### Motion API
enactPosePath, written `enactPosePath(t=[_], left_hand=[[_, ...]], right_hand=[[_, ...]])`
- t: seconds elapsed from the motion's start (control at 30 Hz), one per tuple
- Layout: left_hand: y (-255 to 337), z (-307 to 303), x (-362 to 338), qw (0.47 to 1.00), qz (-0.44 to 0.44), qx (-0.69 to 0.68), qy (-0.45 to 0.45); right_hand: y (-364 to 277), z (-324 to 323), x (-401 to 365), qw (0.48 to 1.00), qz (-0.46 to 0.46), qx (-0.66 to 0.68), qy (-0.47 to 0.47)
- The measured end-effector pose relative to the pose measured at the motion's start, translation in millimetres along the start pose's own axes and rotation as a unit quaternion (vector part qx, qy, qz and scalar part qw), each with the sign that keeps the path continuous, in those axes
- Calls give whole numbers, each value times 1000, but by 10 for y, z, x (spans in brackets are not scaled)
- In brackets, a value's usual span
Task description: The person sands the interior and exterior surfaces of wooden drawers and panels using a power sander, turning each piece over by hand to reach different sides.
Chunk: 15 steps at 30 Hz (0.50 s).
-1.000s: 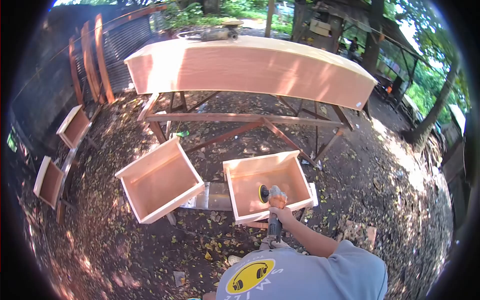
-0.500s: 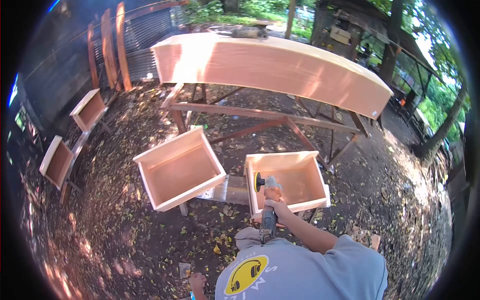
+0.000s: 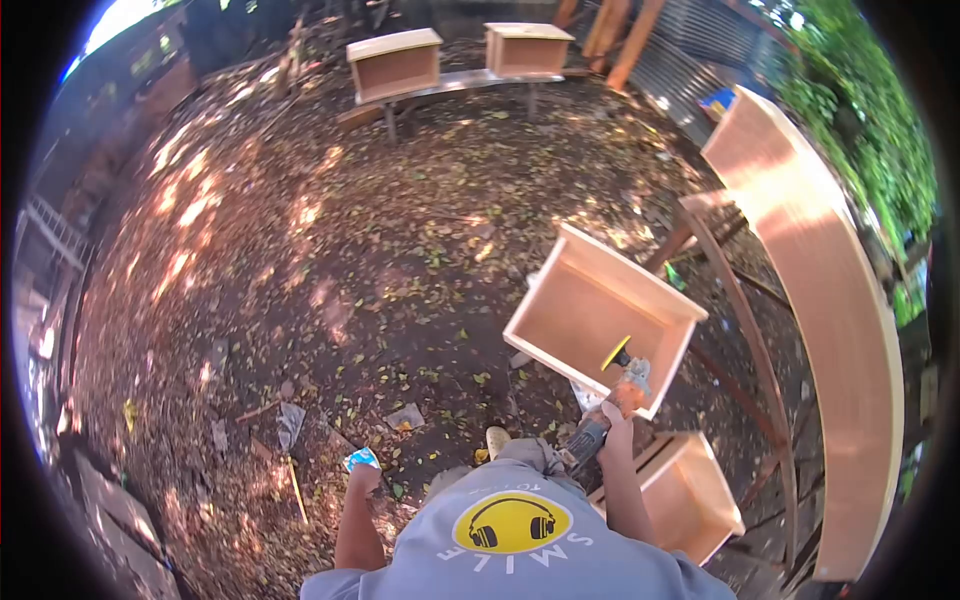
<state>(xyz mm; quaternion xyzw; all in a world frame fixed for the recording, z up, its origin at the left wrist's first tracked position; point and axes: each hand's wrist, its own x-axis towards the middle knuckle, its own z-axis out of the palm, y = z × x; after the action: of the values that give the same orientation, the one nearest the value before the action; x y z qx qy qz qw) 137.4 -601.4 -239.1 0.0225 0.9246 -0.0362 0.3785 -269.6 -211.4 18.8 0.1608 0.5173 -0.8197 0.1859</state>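
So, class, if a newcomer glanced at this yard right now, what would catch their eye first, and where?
Probably the yellow headphone print on the grey shirt, bottom centre. Next might come the power tool in the right hand, its yellow disc showing against the inside of an open wooden box right of centre. The long wooden piece, which looks curved, also stands out down the right side.

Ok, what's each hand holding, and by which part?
Right hand: the power tool, gripped around its body where orange meets grey. Left hand: a small blue-and-white item; which part it grips cannot be told.
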Motion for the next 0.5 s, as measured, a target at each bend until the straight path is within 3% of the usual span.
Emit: enactPosePath(t=[0.03, 0.07, 0.1, 0.13, 0.17, 0.2, 0.23, 0.27, 0.4, 0.5], left_hand=[[-59, 199, -48, 998, 18, 26, -53], [-62, 207, -150, 996, -20, -57, -67], [-41, 170, -257, 951, -129, -273, -66], [-9, 173, -357, 819, -256, -512, -39], [40, 163, -423, 660, -348, -665, -14], [58, 153, -463, 551, -385, -740, -4], [33, 154, -457, 467, -405, -786, 5], [-4, 164, -441, 416, -417, -808, 4], [-457, 536, -163, 337, -382, -859, -53], [-937, 155, -93, 333, -459, -824, 7]], right_hand=[[-35, 220, 189, 1000, 7, -3, -16], [-42, 415, 344, 999, 15, -4, -29], [-30, 589, 465, 999, 25, -6, -39], [-16, 738, 630, 997, 31, -10, -76], [42, 928, 758, 996, 54, 16, -74], [102, 1150, 898, 994, 74, 42, -74], [170, 1366, 1084, 991, 92, 67, -75], [301, 1482, 1311, 980, 146, 103, -93], [533, 2485, 1662, 963, 219, 88, -128], [795, 3219, 1960, 962, 243, 76, -94]])
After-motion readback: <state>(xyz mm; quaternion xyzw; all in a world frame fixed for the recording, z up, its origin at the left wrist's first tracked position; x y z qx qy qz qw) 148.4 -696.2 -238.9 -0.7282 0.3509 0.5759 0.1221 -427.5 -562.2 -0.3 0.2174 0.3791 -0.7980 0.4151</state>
